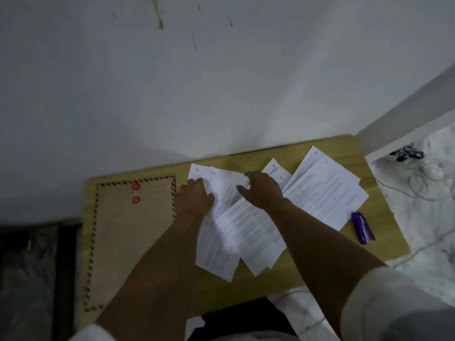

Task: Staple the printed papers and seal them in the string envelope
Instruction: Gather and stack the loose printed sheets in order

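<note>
Papers [246, 225] lie fanned and unstapled; left hand [194, 198] and right hand [263, 190] press them, grips released. Stapler [362, 227] and envelope [130, 242] untouched.

Matt wooden table [307, 271], brown paper envelope [130, 242]

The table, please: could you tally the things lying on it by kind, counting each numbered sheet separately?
Numbered sheets: 6, marked 2, 1, 3, 4, 5 and 6
Envelope: 1
Stapler: 1
Total: 8
</note>
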A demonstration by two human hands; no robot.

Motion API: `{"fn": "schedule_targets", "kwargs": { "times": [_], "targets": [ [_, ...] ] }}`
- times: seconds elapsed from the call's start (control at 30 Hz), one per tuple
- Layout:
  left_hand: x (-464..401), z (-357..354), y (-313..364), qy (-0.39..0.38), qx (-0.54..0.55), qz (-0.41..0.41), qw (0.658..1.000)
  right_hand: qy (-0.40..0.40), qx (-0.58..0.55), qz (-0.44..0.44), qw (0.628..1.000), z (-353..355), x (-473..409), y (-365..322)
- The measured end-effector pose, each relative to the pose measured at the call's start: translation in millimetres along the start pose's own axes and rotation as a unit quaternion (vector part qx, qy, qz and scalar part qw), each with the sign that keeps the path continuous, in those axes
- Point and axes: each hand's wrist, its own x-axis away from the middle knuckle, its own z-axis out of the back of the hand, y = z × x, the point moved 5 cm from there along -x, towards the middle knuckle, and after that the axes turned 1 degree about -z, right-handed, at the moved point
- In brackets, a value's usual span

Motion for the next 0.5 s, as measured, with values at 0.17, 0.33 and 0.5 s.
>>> {"fn": "schedule_targets", "kwargs": {
  "times": [0.17,0.33,0.5],
  "targets": [
    [-33,-21,0,0.020,0.006,0.022,1.000,-0.017,0.013,0.013,1.000,-8,-54,-3],
    [-48,-33,-1,0.045,0.024,0.047,0.998,-0.038,0.053,0.053,0.996,-22,-93,-13],
    [-57,-38,-4,0.058,0.078,0.068,0.993,-0.045,0.082,0.061,0.994,-32,-107,-13]
  ]
}}
